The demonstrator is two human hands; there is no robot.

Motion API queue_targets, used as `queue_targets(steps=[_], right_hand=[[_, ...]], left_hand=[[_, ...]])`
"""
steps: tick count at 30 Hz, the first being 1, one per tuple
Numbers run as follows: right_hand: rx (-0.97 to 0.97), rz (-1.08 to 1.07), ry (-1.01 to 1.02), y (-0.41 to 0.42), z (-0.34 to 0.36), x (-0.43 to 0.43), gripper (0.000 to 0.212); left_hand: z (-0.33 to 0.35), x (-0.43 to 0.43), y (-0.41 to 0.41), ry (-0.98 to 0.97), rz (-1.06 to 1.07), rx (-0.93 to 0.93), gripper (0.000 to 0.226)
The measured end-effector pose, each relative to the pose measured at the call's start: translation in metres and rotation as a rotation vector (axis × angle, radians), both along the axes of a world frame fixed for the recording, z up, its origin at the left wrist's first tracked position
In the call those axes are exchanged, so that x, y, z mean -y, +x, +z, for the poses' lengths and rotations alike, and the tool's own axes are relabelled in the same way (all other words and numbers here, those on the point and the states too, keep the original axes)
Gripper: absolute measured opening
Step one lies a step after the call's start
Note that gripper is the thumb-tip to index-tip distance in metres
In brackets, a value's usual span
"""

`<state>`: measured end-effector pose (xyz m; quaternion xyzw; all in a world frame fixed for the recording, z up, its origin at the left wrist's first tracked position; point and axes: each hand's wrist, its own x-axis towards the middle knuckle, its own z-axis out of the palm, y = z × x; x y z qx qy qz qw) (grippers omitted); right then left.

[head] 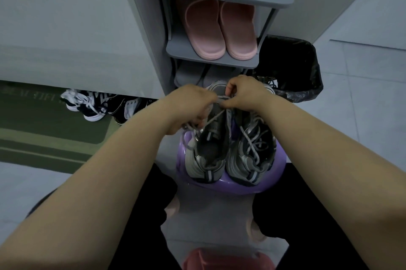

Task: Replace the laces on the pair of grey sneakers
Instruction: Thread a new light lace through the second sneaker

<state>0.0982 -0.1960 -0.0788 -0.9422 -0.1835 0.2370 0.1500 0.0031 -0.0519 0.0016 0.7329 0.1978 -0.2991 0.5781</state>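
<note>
Two grey sneakers stand side by side on a purple stool point(279, 168), heels toward me. The left sneaker point(208, 149) has its tongue open and most eyelets bare; a grey lace point(214, 117) crosses its toe end. The right sneaker point(252, 149) is fully laced with a grey lace. My left hand point(189, 111) grips the lace at the left sneaker's near-left side. My right hand point(246, 94) pinches the lace over the toe end. Both hands hide the front of that shoe.
A grey shoe rack point(211, 62) stands just beyond the stool, with pink slippers point(219, 30) on a shelf. A black-lined bin point(290, 67) sits at its right. Dark and white sneakers point(98, 105) lie at the left beside a green mat point(44, 133). My knees flank the stool.
</note>
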Motion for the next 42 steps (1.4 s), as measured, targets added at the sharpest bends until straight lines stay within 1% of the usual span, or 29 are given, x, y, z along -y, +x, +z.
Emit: queue_targets(steps=[2, 4, 5, 6, 9, 10, 11, 14, 18, 22, 24, 26, 27, 29, 31, 33, 35, 37, 39, 41, 42], right_hand=[[0.014, -0.006, 0.003, -0.001, 0.001, 0.001, 0.029], [0.028, -0.016, 0.016, -0.004, 0.000, 0.001, 0.027], [0.036, -0.016, 0.024, -0.006, -0.001, 0.001, 0.024], [0.047, -0.010, 0.032, -0.008, -0.003, 0.000, 0.020], [0.065, 0.017, 0.072, -0.015, -0.009, -0.001, 0.012], [0.053, 0.007, 0.084, -0.016, -0.009, -0.001, 0.012], [0.038, -0.014, 0.094, -0.016, -0.009, -0.001, 0.013], [0.012, -0.057, 0.118, -0.012, -0.008, 0.001, 0.017], [0.013, -0.044, 0.113, -0.012, -0.010, -0.002, 0.019], [0.035, -0.005, 0.117, -0.017, -0.013, -0.009, 0.020], [0.052, -0.003, 0.111, -0.016, -0.015, -0.008, 0.020], [0.054, 0.056, 0.170, -0.016, -0.012, -0.007, 0.024], [0.022, 0.127, 0.225, -0.016, -0.008, -0.007, 0.029], [-0.130, 0.259, 0.360, -0.020, 0.004, -0.010, 0.033], [-0.253, 0.301, 0.461, -0.026, 0.016, -0.013, 0.021], [-0.356, 0.245, 0.516, -0.027, 0.024, -0.013, 0.012], [-0.424, 0.204, 0.530, -0.025, 0.028, -0.014, 0.008], [-0.399, 0.134, 0.597, -0.023, 0.032, -0.015, 0.011], [-0.386, -0.032, 0.795, -0.022, 0.042, -0.017, 0.014], [-0.467, -0.234, 1.081, -0.020, 0.059, -0.015, 0.016], [-0.512, -0.302, 1.208, -0.019, 0.071, -0.012, 0.017]], left_hand=[[0.003, -0.003, 0.000, -0.010, -0.083, -0.027, 0.038], [0.004, -0.006, 0.001, -0.042, -0.091, -0.058, 0.038], [0.004, -0.007, 0.001, -0.012, -0.109, -0.061, 0.037], [0.003, -0.009, 0.000, 0.079, -0.163, -0.047, 0.036], [-0.004, -0.009, -0.001, 0.565, -0.479, 0.020, 0.039], [-0.005, -0.006, -0.002, 0.689, -0.577, 0.034, 0.041], [-0.006, -0.001, -0.004, 0.746, -0.654, 0.049, 0.043], [-0.006, 0.010, -0.004, 0.734, -0.780, 0.123, 0.035], [-0.002, 0.002, -0.004, 0.692, -0.861, 0.200, 0.032], [0.002, -0.007, -0.003, 0.671, -0.847, 0.249, 0.031], [0.003, -0.010, -0.004, 0.651, -0.771, 0.310, 0.029], [0.001, -0.016, -0.005, 0.661, -0.673, 0.389, 0.021], [0.001, -0.020, -0.005, 0.675, -0.631, 0.413, 0.018], [0.001, -0.027, -0.003, 0.696, -0.616, 0.400, 0.014], [0.003, -0.029, -0.001, 0.737, -0.658, 0.333, 0.021], [0.004, -0.028, 0.001, 0.787, -0.654, 0.288, 0.031], [0.004, -0.026, 0.002, 0.832, -0.613, 0.288, 0.033], [0.004, -0.025, 0.003, 0.865, -0.553, 0.299, 0.031], [0.003, -0.028, 0.006, 0.891, -0.496, 0.314, 0.030], [0.000, -0.033, 0.007, 0.892, -0.465, 0.295, 0.031], [0.000, -0.035, 0.007, 0.890, -0.459, 0.281, 0.031]])
